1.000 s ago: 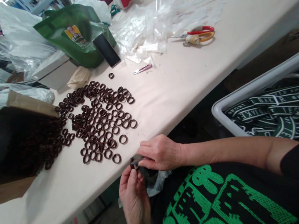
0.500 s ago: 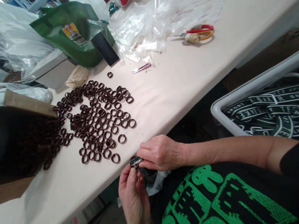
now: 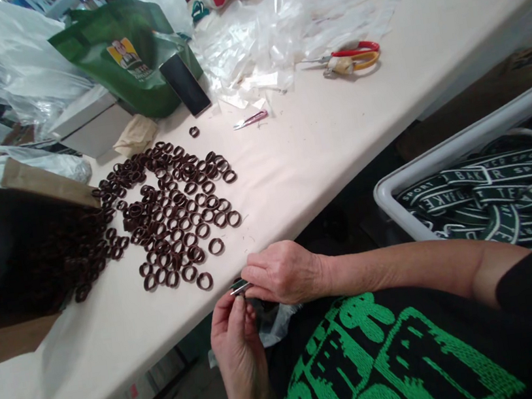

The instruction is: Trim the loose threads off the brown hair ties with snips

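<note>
Just off the table's front edge, my left hand [image 3: 238, 335] pinches a small dark piece with its thumb and fingertips. From the other side, the closed fingers of my right hand [image 3: 283, 273] meet it. Between the two hands shows a narrow dark item with thin silvery edges [image 3: 240, 287]; its kind is too small to tell, and what sits inside the right fist is hidden. Dark brown rings [image 3: 184, 221] lie in a loose heap on the table nearby. More spill from an open cardboard box [image 3: 39, 175] at the left.
Pink thread snips [image 3: 251, 120], red-and-orange-handled scissors [image 3: 350, 59], a phone [image 3: 185, 85], a green pouch [image 3: 122, 61] and clear plastic wrap [image 3: 263, 35] lie farther back. At right, a white bin [image 3: 396, 207] holds dark green lettered straps [image 3: 497, 193]. Clear plastic [image 3: 279, 330] hangs below my hands.
The silvery-edged item between my fingers has tilted slightly and shows a thinner outline. Both hands stay almost in place; the rings lie as before.
</note>
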A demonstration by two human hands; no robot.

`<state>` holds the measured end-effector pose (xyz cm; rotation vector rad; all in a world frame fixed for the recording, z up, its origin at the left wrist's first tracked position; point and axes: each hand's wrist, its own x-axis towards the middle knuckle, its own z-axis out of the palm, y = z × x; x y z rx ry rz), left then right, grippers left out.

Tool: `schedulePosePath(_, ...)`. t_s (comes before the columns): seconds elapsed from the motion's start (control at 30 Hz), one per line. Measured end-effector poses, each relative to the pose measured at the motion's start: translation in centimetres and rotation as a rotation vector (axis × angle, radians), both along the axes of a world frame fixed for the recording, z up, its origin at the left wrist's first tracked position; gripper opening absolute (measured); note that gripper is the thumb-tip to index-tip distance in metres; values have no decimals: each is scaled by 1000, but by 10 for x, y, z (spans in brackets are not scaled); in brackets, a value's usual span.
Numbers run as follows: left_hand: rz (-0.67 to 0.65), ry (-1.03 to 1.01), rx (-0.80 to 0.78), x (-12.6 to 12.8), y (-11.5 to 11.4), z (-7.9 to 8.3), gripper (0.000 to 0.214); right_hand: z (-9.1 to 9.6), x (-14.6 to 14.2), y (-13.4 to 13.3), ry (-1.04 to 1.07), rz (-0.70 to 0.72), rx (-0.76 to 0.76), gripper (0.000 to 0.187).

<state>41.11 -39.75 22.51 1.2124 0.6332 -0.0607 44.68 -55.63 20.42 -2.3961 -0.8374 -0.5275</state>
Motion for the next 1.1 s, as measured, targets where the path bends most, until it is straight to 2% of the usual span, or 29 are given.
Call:
schedulePosePath(0.57,-21,-39,139,-2,0,-4,32,-1,-2,1,-25,6,-35,32)
schedulePosePath(0.7,-11,-40,130,-1,0,-4,35,-3,0,2,39,24,-4,37)
schedulePosePath(0.77,-21,-33,109,0,-1,-3,35,-2,2,1,135,6,62,39)
schedulePosePath(0.87,-31,-6,52,1,0,0,33,3,7,-3,390,-16,267,35)
schedulePosePath(1.0,-57,24,-89,1,2,0,31,9,14,-10,767,57,603,33)
schedulePosePath(1.1,-83,33,-170,1,5,-2,27,8,15,-10,889,111,708,33)
